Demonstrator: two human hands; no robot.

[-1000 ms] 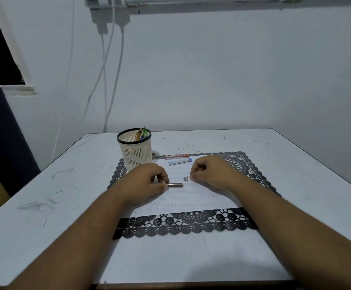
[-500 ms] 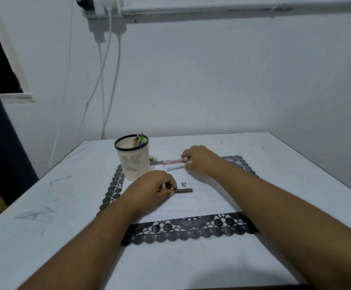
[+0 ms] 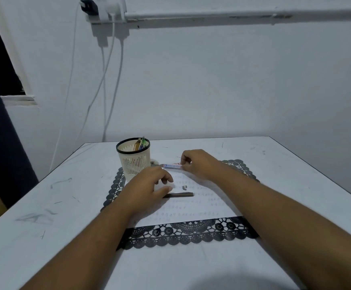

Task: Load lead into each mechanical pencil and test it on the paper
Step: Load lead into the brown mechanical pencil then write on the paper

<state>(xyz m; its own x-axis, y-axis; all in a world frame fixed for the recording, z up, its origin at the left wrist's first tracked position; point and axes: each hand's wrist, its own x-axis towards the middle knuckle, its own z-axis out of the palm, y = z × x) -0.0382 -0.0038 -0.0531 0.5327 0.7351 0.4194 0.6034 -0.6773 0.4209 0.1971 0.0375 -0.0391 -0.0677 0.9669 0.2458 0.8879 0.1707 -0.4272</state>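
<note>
Your two forearms enter from the lower edge, on either side of the black lace-patterned placemat (image 3: 183,233), and both are bare along all their visible length. No sleeve or cuff appears on either arm. Your left hand (image 3: 147,191), over the placemat's left half, carries no ring, band or glove that can be made out. Your right hand (image 3: 199,164), near the placemat's far edge, is likewise uncovered and unadorned. Fingernails are too small to assess.
</note>
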